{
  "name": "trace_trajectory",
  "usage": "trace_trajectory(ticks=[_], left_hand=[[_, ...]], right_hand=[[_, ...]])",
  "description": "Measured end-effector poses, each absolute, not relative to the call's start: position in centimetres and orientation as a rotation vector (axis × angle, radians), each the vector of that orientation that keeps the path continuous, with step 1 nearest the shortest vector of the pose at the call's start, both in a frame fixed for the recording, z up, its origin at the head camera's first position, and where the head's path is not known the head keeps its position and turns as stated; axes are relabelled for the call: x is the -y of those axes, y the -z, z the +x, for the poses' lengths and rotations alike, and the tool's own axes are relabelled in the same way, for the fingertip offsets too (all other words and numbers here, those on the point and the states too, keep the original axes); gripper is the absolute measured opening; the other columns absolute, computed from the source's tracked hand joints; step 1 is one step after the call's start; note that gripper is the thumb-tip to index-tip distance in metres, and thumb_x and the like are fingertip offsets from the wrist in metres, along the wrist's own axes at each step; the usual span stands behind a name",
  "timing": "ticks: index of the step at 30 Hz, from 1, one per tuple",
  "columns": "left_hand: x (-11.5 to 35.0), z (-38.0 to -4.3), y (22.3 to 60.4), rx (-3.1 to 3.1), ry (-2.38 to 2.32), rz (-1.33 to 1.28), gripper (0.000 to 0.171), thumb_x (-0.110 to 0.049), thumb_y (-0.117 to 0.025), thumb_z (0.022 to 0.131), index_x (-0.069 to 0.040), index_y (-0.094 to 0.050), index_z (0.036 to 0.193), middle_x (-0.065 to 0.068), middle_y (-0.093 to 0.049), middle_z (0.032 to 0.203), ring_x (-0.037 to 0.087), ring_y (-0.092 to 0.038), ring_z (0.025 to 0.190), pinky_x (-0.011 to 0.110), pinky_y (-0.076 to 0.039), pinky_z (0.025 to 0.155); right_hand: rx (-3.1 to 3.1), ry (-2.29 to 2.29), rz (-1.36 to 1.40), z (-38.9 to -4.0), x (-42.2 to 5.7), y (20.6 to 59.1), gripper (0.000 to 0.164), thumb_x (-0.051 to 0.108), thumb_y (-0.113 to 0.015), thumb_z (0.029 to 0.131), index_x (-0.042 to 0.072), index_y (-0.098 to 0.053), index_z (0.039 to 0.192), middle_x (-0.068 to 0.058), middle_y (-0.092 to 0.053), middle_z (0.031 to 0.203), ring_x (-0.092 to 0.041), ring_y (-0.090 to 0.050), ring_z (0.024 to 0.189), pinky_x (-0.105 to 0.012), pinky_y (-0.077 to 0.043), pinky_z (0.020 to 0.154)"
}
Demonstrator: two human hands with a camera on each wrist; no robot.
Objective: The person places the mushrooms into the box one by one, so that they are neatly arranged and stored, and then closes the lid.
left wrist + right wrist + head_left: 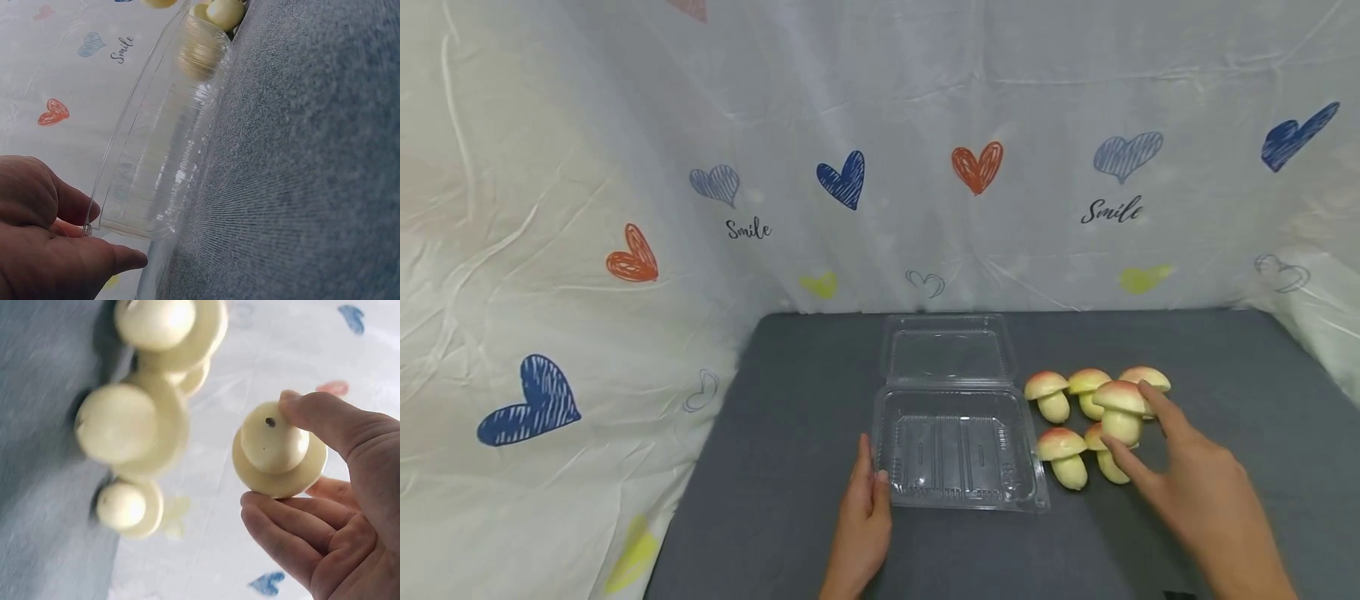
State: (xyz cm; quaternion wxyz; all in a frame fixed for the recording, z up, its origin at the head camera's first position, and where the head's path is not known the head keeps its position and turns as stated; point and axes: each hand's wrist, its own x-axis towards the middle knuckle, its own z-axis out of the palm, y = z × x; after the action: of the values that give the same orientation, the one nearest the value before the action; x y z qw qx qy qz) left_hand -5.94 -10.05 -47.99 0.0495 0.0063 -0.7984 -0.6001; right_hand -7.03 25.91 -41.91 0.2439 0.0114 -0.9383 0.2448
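In the head view my right hand [1213, 483] pinches a toy-like mushroom [1122, 408] with a red-tinged cap and pale stem, holding it above the others. The right wrist view shows this mushroom [275, 440] between thumb and fingers, with a dark spot on the stem's end. My left hand [863, 525] grips the left edge of a clear plastic clamshell box [957, 500]. Seen from the left wrist, its thumb and fingers [75, 203] lie on both sides of the box's rim [134, 100]. The box's hinged lid [947, 354] lies folded back, and its base holds nothing.
Several more mushrooms [1063, 458] stand in two rows right beside the box, partly behind the right hand. A dark grey cloth [790, 400] covers the table. A white curtain [910, 233] printed with hearts hangs along the back and left.
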Motion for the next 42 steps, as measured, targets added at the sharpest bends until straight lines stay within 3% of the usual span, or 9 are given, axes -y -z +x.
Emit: trace_trajectory(ticks=[5,10,14,17,21,24,29,32,42], left_hand=[[10.1,-5.8,48.0,2.422,1.825,0.003,0.061,-0.006,-0.050,0.112,0.004,-0.022,0.166,0.026,-0.027,0.170,0.039,-0.025,0.157,0.052,-0.025,0.122],[10.1,-6.0,48.1,2.425,1.835,0.010,0.062,-0.006,-0.050,0.112,0.003,-0.021,0.166,0.024,-0.026,0.170,0.038,-0.024,0.158,0.050,-0.022,0.123],[10.1,-6.1,48.2,2.431,1.843,0.028,0.062,-0.005,-0.049,0.112,0.003,-0.020,0.167,0.023,-0.025,0.171,0.035,-0.022,0.159,0.047,-0.019,0.124],[10.2,-6.0,48.2,2.423,1.840,0.012,0.062,-0.004,-0.049,0.112,0.004,-0.021,0.166,0.024,-0.025,0.171,0.037,-0.022,0.158,0.050,-0.018,0.124],[10.2,-6.2,48.3,2.434,1.840,0.016,0.063,-0.005,-0.049,0.112,0.003,-0.020,0.167,0.023,-0.025,0.171,0.036,-0.022,0.159,0.051,-0.018,0.124],[10.2,-6.4,48.5,2.447,1.846,0.035,0.063,-0.005,-0.049,0.112,0.002,-0.019,0.167,0.020,-0.024,0.172,0.033,-0.020,0.159,0.050,-0.017,0.125],[10.2,-6.4,48.6,2.443,1.859,0.021,0.063,-0.006,-0.048,0.112,0.003,-0.018,0.167,0.021,-0.021,0.173,0.035,-0.018,0.160,0.053,-0.016,0.125],[10.3,-6.4,48.6,2.437,1.871,0.013,0.063,-0.006,-0.048,0.113,0.002,-0.017,0.167,0.022,-0.020,0.173,0.036,-0.018,0.160,0.053,-0.017,0.124],[10.3,-6.7,48.9,2.428,1.887,0.017,0.063,-0.005,-0.047,0.113,0.003,-0.017,0.167,0.022,-0.020,0.173,0.036,-0.019,0.159,0.051,-0.019,0.124]], right_hand=[[2.584,-0.736,0.083,-7.2,-24.2,41.2,0.083,0.029,-0.088,0.088,0.021,-0.047,0.159,-0.031,-0.073,0.104,-0.055,-0.068,0.079,-0.070,-0.045,0.064],[2.603,-0.796,0.140,-7.7,-22.6,40.6,0.078,0.036,-0.086,0.090,0.023,-0.049,0.158,-0.021,-0.075,0.090,-0.038,-0.069,0.066,-0.062,-0.048,0.057],[2.625,-0.775,0.203,-8.2,-21.3,40.4,0.080,0.039,-0.086,0.091,0.020,-0.048,0.158,-0.003,-0.065,0.071,-0.021,-0.055,0.054,-0.049,-0.046,0.051],[2.596,-0.739,0.274,-8.6,-20.3,40.3,0.081,0.035,-0.088,0.089,0.017,-0.049,0.158,0.000,-0.065,0.070,-0.015,-0.051,0.053,-0.043,-0.045,0.051],[2.542,-0.720,0.363,-9.2,-19.0,40.2,0.082,0.027,-0.091,0.086,0.014,-0.050,0.156,-0.004,-0.072,0.076,-0.016,-0.064,0.057,-0.044,-0.049,0.052],[2.567,-0.731,0.388,-9.5,-18.1,40.1,0.080,0.028,-0.089,0.088,0.014,-0.050,0.156,0.005,-0.066,0.067,-0.013,-0.067,0.061,-0.038,-0.047,0.049],[2.608,-0.720,0.412,-10.0,-16.6,40.2,0.079,0.035,-0.087,0.091,0.014,-0.049,0.157,0.013,-0.045,0.056,0.000,-0.043,0.049,-0.025,-0.035,0.043],[2.618,-0.697,0.424,-10.4,-15.8,40.4,0.081,0.037,-0.086,0.091,0.015,-0.047,0.158,0.012,-0.035,0.052,-0.002,-0.032,0.044,-0.025,-0.032,0.042],[2.688,-0.713,0.460,-11.4,-13.7,42.0,0.080,0.034,-0.089,0.089,0.011,-0.049,0.154,0.010,-0.037,0.051,-0.004,-0.033,0.039,-0.026,-0.033,0.039]])
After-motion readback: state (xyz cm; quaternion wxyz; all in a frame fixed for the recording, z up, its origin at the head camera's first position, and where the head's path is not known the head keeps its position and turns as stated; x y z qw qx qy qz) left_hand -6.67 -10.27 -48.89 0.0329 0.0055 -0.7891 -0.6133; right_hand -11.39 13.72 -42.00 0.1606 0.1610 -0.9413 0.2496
